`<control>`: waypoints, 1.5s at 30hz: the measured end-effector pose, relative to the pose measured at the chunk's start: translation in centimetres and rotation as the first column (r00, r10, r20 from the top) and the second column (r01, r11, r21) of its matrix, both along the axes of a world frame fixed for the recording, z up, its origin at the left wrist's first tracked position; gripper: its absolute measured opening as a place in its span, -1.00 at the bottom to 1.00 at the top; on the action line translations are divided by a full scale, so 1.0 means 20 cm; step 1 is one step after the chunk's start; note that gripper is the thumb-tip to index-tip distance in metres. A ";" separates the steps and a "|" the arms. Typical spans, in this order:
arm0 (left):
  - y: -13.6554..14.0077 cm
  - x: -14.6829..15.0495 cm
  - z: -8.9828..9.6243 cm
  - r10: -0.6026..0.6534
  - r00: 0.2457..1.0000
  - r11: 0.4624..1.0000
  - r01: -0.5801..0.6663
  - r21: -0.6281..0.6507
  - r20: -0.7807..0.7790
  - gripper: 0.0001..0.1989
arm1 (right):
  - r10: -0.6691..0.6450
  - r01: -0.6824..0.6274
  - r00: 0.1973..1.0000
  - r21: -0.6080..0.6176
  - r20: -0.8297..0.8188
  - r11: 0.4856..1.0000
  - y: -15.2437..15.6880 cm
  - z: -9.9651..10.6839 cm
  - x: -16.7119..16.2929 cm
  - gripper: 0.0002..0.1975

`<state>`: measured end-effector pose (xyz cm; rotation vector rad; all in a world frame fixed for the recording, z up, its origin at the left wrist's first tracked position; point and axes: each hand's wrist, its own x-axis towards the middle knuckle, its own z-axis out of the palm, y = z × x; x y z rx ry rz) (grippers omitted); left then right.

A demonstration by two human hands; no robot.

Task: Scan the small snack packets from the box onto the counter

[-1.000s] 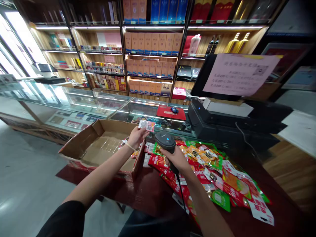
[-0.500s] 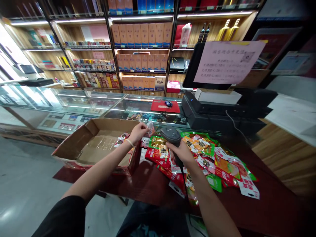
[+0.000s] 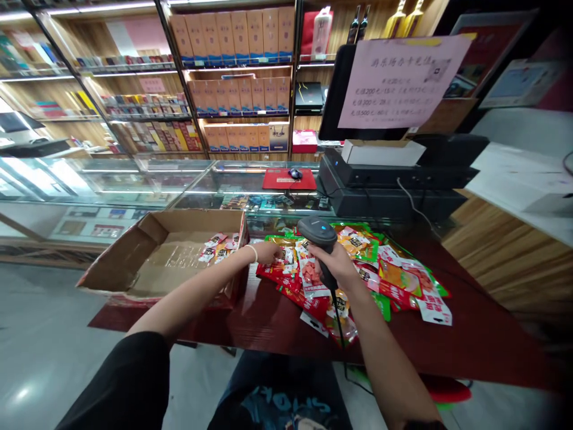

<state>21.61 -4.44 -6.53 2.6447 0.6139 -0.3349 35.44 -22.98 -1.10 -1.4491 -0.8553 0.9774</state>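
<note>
In my right hand [image 3: 336, 263] is a dark handheld barcode scanner [image 3: 317, 232], gripped by its handle. A small blue light glows on top, and its cord [image 3: 339, 319] hangs toward the counter's front edge. My left hand [image 3: 268, 253] is at the left side of a pile of snack packets [image 3: 313, 276], fingers curled and fingertips against a small orange-and-white packet [image 3: 289, 258]. What lies between those fingers is hidden. Left of it stands an open cardboard box [image 3: 179, 251] with several small snack packets [image 3: 218, 247] in its right corner.
Everything rests on a dark red counter [image 3: 268, 328]. Behind it are a glass display case [image 3: 201, 188], a red mouse pad [image 3: 277, 179] and a black register with a monitor bearing a pink sign [image 3: 398, 89]. More snack packets [image 3: 409, 278] spread rightward.
My left hand has moved down onto the pile, and the small packet it held up is no longer visible. The scanner stays in my right hand. The view has tilted downward.
</note>
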 end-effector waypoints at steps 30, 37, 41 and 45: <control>0.66 -1.08 -0.11 0.499 0.823 0.835 -0.540 0.104 0.271 -0.77 | 0.332 -0.323 0.939 -0.106 0.090 0.941 0.51 -0.08 -0.52 -0.74; 0.75 -0.94 -0.24 0.370 0.923 0.898 -0.385 0.214 0.106 -0.52 | 0.362 -0.354 0.928 -0.094 0.086 0.931 0.58 -0.09 -0.51 -0.72; 0.75 -0.89 -0.28 0.391 0.919 0.899 -0.393 0.195 0.050 -0.68 | 0.356 -0.347 0.931 -0.108 0.078 0.932 0.60 -0.11 -0.50 -0.73; 0.73 -0.89 -0.24 0.440 0.897 0.878 -0.439 0.192 0.040 -0.85 | 0.336 -0.330 0.941 -0.101 0.051 0.939 0.58 -0.10 -0.51 -0.73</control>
